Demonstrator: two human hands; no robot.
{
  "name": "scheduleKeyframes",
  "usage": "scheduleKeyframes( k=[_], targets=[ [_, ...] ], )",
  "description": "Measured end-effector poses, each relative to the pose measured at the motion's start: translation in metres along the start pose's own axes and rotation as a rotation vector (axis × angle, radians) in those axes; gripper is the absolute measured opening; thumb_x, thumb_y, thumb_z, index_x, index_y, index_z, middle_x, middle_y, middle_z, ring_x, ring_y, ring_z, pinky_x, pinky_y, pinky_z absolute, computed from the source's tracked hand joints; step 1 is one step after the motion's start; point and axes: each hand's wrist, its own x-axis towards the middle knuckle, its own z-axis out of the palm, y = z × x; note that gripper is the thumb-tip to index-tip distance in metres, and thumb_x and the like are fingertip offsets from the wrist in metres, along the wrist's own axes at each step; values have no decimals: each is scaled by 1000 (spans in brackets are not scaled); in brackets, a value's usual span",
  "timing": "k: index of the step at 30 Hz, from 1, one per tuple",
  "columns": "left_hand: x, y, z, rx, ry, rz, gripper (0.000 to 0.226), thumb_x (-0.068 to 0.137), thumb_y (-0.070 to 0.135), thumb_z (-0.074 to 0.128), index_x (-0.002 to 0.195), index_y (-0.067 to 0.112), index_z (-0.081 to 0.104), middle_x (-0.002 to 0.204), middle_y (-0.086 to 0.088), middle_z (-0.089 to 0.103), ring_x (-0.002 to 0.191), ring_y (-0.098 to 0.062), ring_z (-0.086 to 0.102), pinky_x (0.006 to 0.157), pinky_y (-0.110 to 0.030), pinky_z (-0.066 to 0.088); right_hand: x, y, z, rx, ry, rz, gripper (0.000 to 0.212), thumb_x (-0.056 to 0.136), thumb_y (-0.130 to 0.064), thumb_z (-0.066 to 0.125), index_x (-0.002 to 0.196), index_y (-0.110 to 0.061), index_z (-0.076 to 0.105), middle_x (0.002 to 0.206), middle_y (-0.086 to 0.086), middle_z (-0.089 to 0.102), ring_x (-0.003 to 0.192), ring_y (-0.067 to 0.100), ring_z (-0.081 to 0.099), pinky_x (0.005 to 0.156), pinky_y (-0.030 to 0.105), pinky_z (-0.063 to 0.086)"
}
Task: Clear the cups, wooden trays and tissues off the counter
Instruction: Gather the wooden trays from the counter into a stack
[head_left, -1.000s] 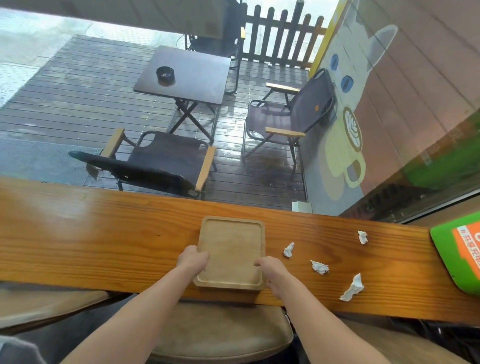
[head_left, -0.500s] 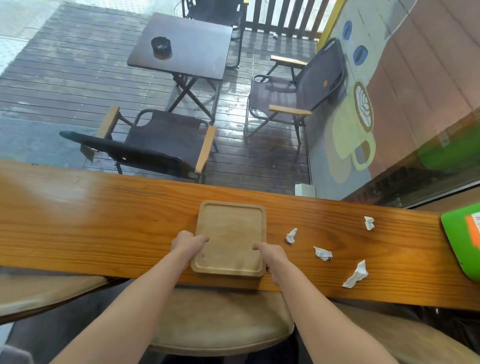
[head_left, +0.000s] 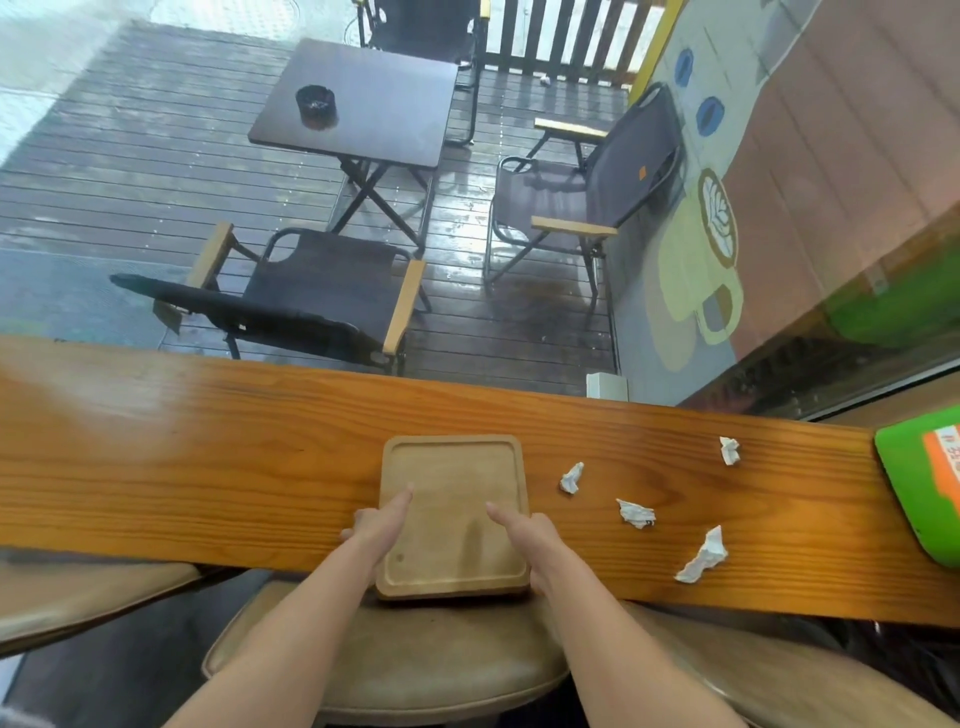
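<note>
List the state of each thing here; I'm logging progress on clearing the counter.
Tray: empty, gripped on both sides, near edge past the counter's front edge.
Left hand: grips the tray's left side, thumb on top.
Right hand: grips the tray's right side, thumb on top.
Tissues: four, crumpled, loose on the counter right of the tray.

pale tan tray (head_left: 457, 499), white tissues (head_left: 635, 513), orange-grained counter (head_left: 208, 467)

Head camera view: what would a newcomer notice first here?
The square pale wooden tray is mid-frame, overhanging the near edge of the long orange-brown wooden counter, gripped at its sides by the left hand and right hand, thumbs on top. To its right, four crumpled white tissues lie scattered on the counter.
</note>
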Motion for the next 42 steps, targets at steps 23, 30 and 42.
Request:
scheduleKeyframes(
  k=[23,30,42],
  targets=[
    [-26,10,-23,-4,-285,-78,53,94,40,62,133,5,53,119,-17,68,113,-37,63,102,-53,49,-21,2,-25,-32,-77,-92,87,86,-40,73,150,-4,27,149,15,43,133,34,43,98,44,42],
    [-55,18,-31,-224,-415,122,55,92,21,69,137,5,42,122,-21,65,107,-39,66,86,-57,57,-47,-2,-33,94,-168,-181,105,46,-47,98,133,-14,49,124,9,65,115,31,60,102,53,48],
    [-139,100,0,245,-454,546,46,97,43,59,126,9,51,113,-12,69,97,-29,69,73,-42,58,-137,-36,-85,188,121,-441,104,47,-66,87,132,-18,51,114,2,67,102,22,64,83,40,55]
  ],
)
